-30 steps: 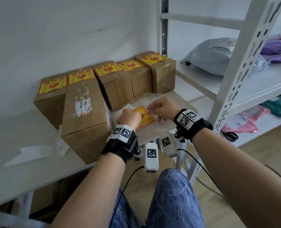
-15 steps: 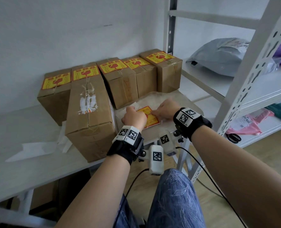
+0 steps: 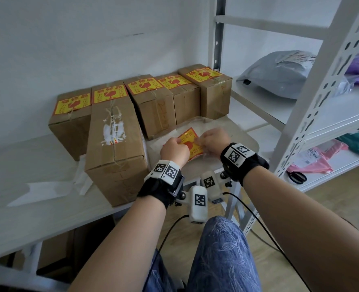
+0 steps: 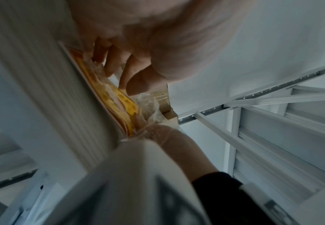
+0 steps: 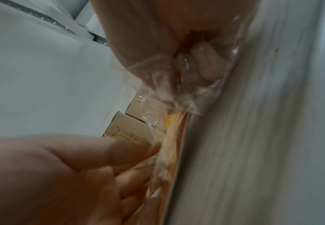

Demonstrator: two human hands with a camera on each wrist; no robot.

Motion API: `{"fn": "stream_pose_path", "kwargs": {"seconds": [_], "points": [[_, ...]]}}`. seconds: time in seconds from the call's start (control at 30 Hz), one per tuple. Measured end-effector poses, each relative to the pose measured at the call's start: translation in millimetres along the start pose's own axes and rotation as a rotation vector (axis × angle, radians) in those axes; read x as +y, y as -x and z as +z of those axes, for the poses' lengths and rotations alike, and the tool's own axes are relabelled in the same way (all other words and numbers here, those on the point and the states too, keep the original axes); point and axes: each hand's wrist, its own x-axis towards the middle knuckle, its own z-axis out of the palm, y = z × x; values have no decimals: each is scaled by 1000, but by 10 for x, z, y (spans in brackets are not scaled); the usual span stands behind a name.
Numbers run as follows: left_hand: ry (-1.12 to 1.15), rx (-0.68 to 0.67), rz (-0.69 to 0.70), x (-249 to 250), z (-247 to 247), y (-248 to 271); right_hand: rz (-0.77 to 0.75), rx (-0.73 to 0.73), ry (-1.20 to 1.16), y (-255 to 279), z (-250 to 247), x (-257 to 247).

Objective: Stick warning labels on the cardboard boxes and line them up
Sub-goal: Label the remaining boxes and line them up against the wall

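Observation:
Several cardboard boxes (image 3: 164, 106) with yellow-and-red warning labels on top stand in a row against the wall. A long box (image 3: 115, 152) lies lengthwise in front of them, labelled at its far end. A stack of yellow labels (image 3: 190, 142) in a clear plastic bag lies on a beige surface (image 3: 239, 133). My left hand (image 3: 179, 142) pinches the left edge of the label stack (image 4: 123, 103) through the bag. My right hand (image 3: 204, 142) grips the crumpled clear bag (image 5: 176, 85) at the stack's right side, fingers curled. The labels (image 5: 174, 129) show edge-on there.
White backing-paper scraps (image 3: 48, 190) lie on the white table (image 3: 27, 218) left of the long box. A white metal shelf rack (image 3: 313, 114) stands at the right with a grey mailer bag (image 3: 279, 74), pink parcels (image 3: 317, 159) and black scissors (image 3: 296, 177).
Both hands stay on the bagged label stack and have drawn slightly closer together. The boxes have not moved; only the head view shifted a little.

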Motion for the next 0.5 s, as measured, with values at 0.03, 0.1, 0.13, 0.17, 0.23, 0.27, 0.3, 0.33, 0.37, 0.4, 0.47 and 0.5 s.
{"fn": "stream_pose_path", "kwargs": {"seconds": [0.03, 0.1, 0.13, 0.17, 0.23, 0.27, 0.3, 0.33, 0.37, 0.4, 0.47, 0.5], "points": [[-9, -12, -5, -1, 1, -1, -4, 34, 14, 4, 9, 3], [-15, -33, -17, 3, 2, -1, -4, 122, 34, 11, 9, 12], [-12, -44, -21, 6, 1, -3, -3, 168, 19, 15, -2, 23], [-5, -54, -26, 6, 3, -12, -3, 205, -12, 17, -16, 39], [4, -75, -42, 15, 6, -18, -6, 245, -89, 28, -49, 75], [-1, -80, -53, 20, 8, -15, -9, 253, -128, 33, -64, 93], [-8, -80, -62, 25, 14, -12, -17, 264, -158, 36, -78, 104], [-15, -80, -74, 24, 32, -14, -31, 284, -171, 46, -96, 108], [-27, -82, -84, 23, 52, -16, -52, 310, -169, 62, -116, 98], [-43, -81, -93, 13, 82, -38, -75, 337, -154, 83, -133, 82], [-80, -77, -99, 21, 116, -77, -125, 372, -122, 125, -169, 48], [-73, -78, -99, 45, 117, -77, -145, 373, -108, 147, -183, 29]]}}
